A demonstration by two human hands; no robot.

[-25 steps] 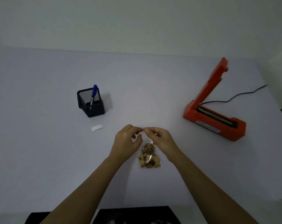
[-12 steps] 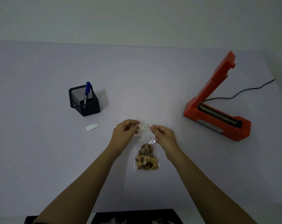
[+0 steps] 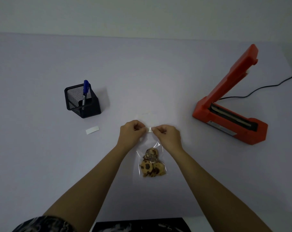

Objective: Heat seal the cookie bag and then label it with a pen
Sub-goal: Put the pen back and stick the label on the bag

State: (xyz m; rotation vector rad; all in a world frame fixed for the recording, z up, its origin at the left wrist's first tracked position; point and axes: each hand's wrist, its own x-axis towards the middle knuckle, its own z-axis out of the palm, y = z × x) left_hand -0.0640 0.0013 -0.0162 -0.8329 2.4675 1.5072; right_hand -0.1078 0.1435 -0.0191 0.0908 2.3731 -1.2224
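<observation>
Head view showed, at the left, a black mesh holder (image 3: 82, 104) with the blue pen (image 3: 85, 90) standing in it, parked aside, I judged, until the labelling. Just in front of it a blank white slip (image 3: 92, 130) lay flat on the table (image 3: 41, 164), likely a label kept within reach. At the middle the left hand (image 3: 131, 133) pinched one end of a small printed strip (image 3: 149, 129) and the right hand (image 3: 168, 135) pinched the other, holding it stretched level between them, probably to keep it from creasing. Whether it was joined to the bag's mouth I could not tell. The cookie bag (image 3: 152, 163) lay flat on the table just nearer than the hands, cookies bunched at its bottom, clear top pointing towards the strip. Well to the right the orange heat sealer (image 3: 228, 114) stood with its arm raised, ready for the bag; its cord (image 3: 258, 90) trailed off rightward.
</observation>
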